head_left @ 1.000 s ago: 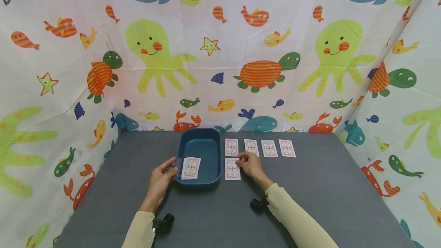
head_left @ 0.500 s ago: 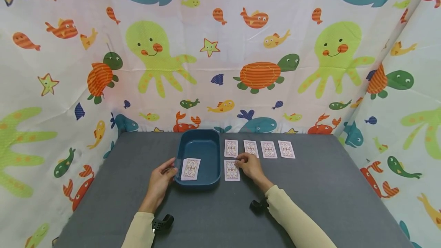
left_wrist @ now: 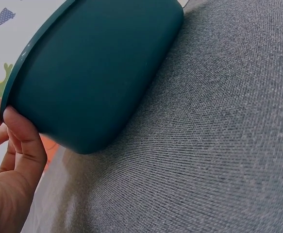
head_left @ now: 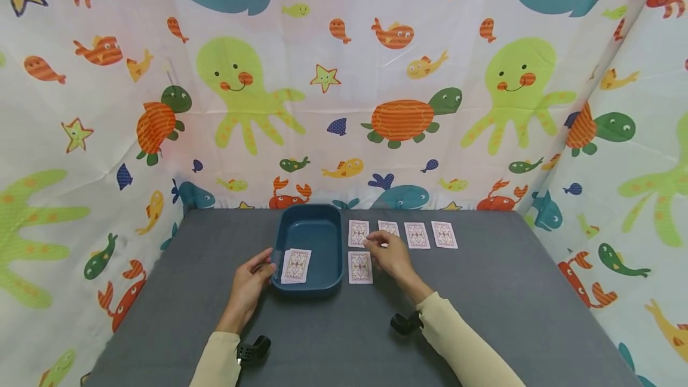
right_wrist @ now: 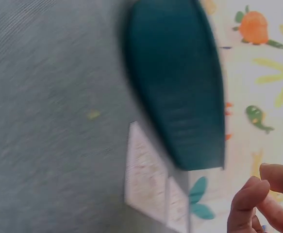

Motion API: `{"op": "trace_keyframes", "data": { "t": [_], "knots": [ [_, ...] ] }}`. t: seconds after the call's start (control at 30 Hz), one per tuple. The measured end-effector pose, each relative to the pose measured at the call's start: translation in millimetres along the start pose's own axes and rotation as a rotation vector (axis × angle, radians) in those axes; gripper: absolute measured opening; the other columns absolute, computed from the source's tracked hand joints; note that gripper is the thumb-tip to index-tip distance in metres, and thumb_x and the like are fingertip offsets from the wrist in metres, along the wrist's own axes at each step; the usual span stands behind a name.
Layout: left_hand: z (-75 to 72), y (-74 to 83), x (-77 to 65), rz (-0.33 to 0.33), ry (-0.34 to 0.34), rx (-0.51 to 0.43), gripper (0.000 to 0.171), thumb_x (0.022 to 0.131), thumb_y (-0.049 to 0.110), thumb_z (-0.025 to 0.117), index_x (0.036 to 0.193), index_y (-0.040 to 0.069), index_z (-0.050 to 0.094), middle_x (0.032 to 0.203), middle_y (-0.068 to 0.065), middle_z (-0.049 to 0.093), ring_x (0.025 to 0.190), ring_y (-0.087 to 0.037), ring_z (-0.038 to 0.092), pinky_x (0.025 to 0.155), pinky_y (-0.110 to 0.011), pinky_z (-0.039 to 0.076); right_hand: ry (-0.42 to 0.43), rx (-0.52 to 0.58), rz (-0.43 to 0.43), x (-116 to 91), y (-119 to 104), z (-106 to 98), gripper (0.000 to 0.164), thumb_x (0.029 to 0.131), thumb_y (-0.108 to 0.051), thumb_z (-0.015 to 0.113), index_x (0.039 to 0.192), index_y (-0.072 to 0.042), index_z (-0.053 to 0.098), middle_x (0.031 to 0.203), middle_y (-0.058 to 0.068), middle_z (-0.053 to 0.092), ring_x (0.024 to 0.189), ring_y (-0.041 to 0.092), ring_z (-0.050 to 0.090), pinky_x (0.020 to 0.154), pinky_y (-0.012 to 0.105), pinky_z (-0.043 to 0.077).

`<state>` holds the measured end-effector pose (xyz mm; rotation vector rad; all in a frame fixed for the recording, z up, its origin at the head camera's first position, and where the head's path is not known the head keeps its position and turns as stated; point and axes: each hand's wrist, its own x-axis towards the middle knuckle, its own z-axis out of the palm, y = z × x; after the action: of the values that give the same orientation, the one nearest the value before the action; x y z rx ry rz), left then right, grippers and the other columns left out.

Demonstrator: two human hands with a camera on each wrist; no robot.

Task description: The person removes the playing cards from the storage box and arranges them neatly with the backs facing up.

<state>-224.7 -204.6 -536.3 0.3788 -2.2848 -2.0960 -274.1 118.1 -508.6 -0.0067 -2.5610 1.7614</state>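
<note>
The left hand (head_left: pixel 250 284) pinches the blue tray (head_left: pixel 318 235) while the right hand (head_left: pixel 393 257), fingers loosely bent and empty, hangs near the front card (head_left: pixel 360 268) lying beside it: likely light, thin, slick, best lifted by an edge.

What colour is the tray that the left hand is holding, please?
The tray is plain dark teal-blue; it shows best in the head view.
</note>
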Motion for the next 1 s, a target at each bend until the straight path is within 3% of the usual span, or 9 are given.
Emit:
{"op": "trace_keyframes", "data": {
  "t": [0.2,0.5,0.7,1.0],
  "knots": [
    [-0.8,-2.0,-0.7,-0.004,0.004,0.000,0.045,0.095,0.011,0.060,0.140,0.015,0.055,0.131,-0.012,0.051,0.107,-0.018,0.053,0.079,-0.026,0.048,-0.022,0.017,-0.045,-5,-24,-3,0.019,0.092,-0.024,0.069,0.106,-0.011,0.069,0.082,0.005,0.058,0.048,0.013,0.049,0.046,0.026,0.039],
    [-0.2,-1.2,0.0,0.003,-0.003,-0.008,0.046,0.095,0.010,0.060,0.140,0.014,0.054,0.129,-0.013,0.051,0.103,-0.015,0.054,0.077,-0.024,0.048,-0.070,0.085,-0.099,-13,-48,4,0.025,0.092,-0.018,0.069,0.113,-0.005,0.068,0.088,0.007,0.060,0.060,0.013,0.054,0.054,0.023,0.045],
    [-0.1,0.4,-1.2,0.001,-0.004,-0.002,0.046,0.096,0.010,0.059,0.141,0.013,0.054,0.129,-0.014,0.051,0.104,-0.017,0.054,0.077,-0.025,0.048,-0.126,0.135,-0.140,-19,-60,12,0.029,0.092,-0.017,0.068,0.117,-0.002,0.066,0.094,0.017,0.061,0.062,0.012,0.052,0.057,0.025,0.043],
    [0.6,-0.5,-1.2,0.000,0.002,-0.002,0.044,0.096,0.010,0.060,0.140,0.015,0.055,0.128,-0.013,0.052,0.106,-0.019,0.054,0.078,-0.025,0.048,-0.156,0.112,-0.169,-19,-59,29,0.025,0.092,-0.025,0.069,0.115,-0.016,0.068,0.099,0.007,0.061,0.083,0.021,0.060,0.067,0.029,0.049]
  ]
}}
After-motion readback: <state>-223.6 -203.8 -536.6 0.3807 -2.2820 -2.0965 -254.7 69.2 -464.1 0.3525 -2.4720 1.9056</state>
